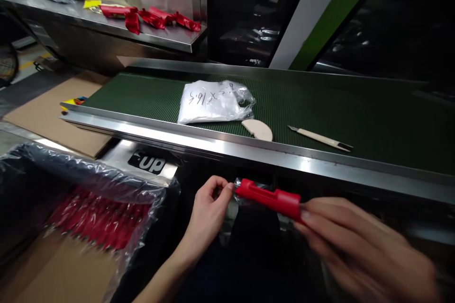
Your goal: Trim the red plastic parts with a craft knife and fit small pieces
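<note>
My right hand (355,241), slightly blurred, grips one end of a red plastic part (268,197) between thumb and fingers. The part is long and tube-like, with an open slot along its side, and points left toward my left hand (209,203). Thumb and forefinger of that left hand are pinched on what looks like the edge of a small clear plastic bag (237,199) at the part's far end. Part of this bag is hidden behind the red part. Both hands are in front of the conveyor's metal rail (213,146).
On the green ribbed belt (373,118) lie a white plastic packet with handwriting (209,102), a cream half-round piece (259,129) and a craft knife (320,138). Lower left stands a lined box (163,199) holding bagged red parts (103,220). More red parts (152,18) rest on a metal shelf (170,41).
</note>
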`<state>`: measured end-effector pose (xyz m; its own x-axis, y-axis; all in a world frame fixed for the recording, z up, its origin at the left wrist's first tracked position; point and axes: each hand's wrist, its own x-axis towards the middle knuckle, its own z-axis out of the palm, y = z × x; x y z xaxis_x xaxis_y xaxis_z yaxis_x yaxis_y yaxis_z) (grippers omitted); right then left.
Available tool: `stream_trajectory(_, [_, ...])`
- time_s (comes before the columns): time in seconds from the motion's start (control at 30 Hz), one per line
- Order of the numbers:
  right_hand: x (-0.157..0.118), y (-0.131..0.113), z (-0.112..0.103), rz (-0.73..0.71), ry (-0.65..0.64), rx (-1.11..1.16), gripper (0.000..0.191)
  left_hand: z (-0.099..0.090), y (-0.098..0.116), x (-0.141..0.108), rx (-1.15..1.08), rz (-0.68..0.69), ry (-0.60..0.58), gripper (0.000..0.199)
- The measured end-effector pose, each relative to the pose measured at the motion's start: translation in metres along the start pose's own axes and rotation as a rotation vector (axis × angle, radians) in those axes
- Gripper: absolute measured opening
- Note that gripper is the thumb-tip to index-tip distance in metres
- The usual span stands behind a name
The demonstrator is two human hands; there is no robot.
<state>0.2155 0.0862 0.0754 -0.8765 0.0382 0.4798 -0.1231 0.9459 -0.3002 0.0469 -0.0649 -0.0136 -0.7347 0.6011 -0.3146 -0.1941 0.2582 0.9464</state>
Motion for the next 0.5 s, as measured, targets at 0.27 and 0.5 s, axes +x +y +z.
stream_trajectory(0.27, [-0.02,-0.005,0.015,-0.18,-0.064,-0.077,0.029,-0.01,-0.003,-0.014,-0.174,0.053,0.007,0.023])
stream_trajectory(0.5, [-0.036,-0.005,0.036,-0.273,-0.09,-0.052,0.037,-0.018,-0.006,-0.022,-0.196,0.11,-0.006,0.022])
